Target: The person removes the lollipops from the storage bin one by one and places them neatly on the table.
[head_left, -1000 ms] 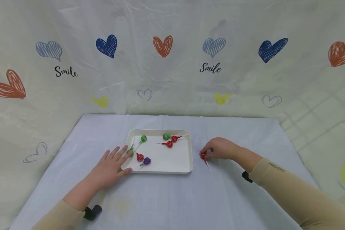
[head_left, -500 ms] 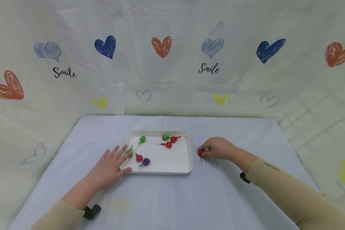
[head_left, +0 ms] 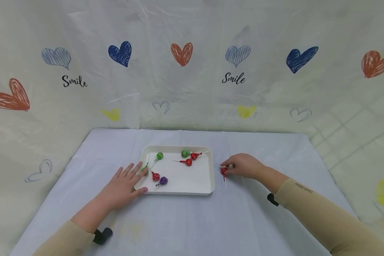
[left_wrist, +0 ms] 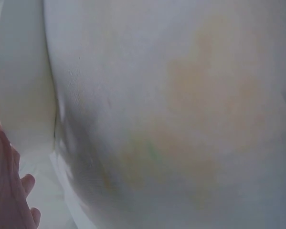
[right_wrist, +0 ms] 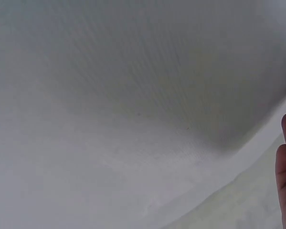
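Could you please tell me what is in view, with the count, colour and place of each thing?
Backdrop: one, pale, behind everything
Hearts: many, blue, orange, yellow and grey outlines, on the backdrop
"Smile" words: two, black, on the backdrop
Cloth: one, whitish, in front of the backdrop
Tray: one, white, on the cloth
Green lollipops: three, green, in the tray
Red lollipops: three, red, in the tray
Purple lollipop: one, purple, in the tray
Loose lollipop: one, red, right of the tray
Wrist devices: two, black, at the cuffs
Sleeves: two, beige, lower sides
Left hand: one, bare, spread over the tray's near left corner
Right hand: one, bare, pinching the loose lollipop
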Available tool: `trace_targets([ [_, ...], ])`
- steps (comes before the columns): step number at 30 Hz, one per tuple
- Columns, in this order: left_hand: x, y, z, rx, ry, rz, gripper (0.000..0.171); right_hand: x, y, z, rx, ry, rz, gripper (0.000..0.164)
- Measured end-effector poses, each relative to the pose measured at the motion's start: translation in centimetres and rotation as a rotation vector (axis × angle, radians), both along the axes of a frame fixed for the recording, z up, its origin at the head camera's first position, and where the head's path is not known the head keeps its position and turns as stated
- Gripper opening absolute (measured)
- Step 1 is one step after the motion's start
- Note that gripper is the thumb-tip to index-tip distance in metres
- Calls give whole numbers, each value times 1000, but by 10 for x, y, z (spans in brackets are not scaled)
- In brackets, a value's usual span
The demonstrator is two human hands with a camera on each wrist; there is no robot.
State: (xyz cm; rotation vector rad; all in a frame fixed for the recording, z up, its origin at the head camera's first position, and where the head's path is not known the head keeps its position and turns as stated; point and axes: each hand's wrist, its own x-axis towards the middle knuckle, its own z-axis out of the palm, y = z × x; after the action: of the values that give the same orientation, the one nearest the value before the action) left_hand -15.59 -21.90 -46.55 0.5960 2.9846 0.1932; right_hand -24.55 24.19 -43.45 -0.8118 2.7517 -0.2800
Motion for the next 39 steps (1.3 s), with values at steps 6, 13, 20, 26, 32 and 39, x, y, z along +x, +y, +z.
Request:
trace_targets([
  [6,2,2,1,12,16,-5,77,3,1,13,-41,-6,-17,33],
  [13,2,3,3,3,5,1,77,0,1,23,-70,-4,-20,35],
  [20,2,2,4,-2,4,0,77,-2,-6,34,-115,-22,-7,37],
  [26,2,1,4,-4,7,-4,77,-5,-17,38,-122,-61,-6,38],
  [32,2,1,3,0,4,-6,77,-5,-33,45,-112,-72,28,37],
  [39,3,1,3,12,0,-8,77,-5,-48,48,-100,-87,47,38],
])
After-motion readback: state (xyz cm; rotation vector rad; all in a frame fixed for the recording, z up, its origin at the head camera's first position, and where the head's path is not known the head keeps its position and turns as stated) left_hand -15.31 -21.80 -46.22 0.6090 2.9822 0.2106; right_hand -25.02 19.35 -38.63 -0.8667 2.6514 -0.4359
